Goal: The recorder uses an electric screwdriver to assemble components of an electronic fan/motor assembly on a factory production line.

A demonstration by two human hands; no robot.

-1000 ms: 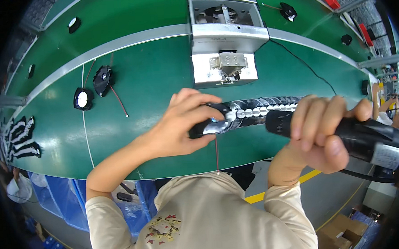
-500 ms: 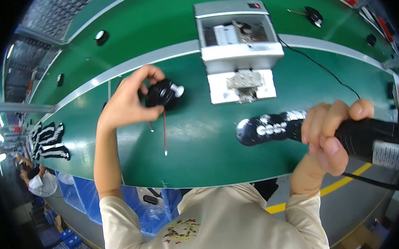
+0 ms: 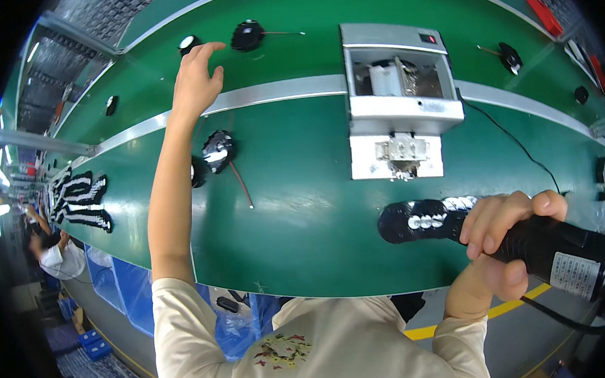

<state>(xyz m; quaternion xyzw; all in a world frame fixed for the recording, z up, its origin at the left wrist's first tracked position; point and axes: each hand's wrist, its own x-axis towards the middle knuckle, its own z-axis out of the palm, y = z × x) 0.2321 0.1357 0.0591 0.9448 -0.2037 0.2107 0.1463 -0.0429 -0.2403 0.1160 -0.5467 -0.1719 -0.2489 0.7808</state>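
My left hand [image 3: 198, 79] is stretched out over the far strip of the bench, fingers apart and holding nothing. Just beyond its fingertips are a small black and white round part [image 3: 187, 44] and a larger black round part [image 3: 247, 36] with a thin wire. Nearer, on the green tabletop, rests another black round part [image 3: 218, 151] with a red wire; a dark piece beside it is partly hidden by my forearm. My right hand [image 3: 503, 236] grips a black electric screwdriver [image 3: 559, 247], whose tip I cannot make out. By those fingers lies a row of overlapping black discs [image 3: 414, 221] with white centres.
A grey screw feeder [image 3: 405, 118] with a red display stands at the back centre, its cable running right. A metal rail [image 3: 284, 91] divides the bench. Black and white strips [image 3: 81, 200] lie far left; blue bins [image 3: 123, 294] stand below. Another person [image 3: 60, 260] sits at left.
My left hand has moved away and let go of the black round part, which now appears to lie on the far strip. My right hand still holds the screwdriver. The whole view has shifted slightly.
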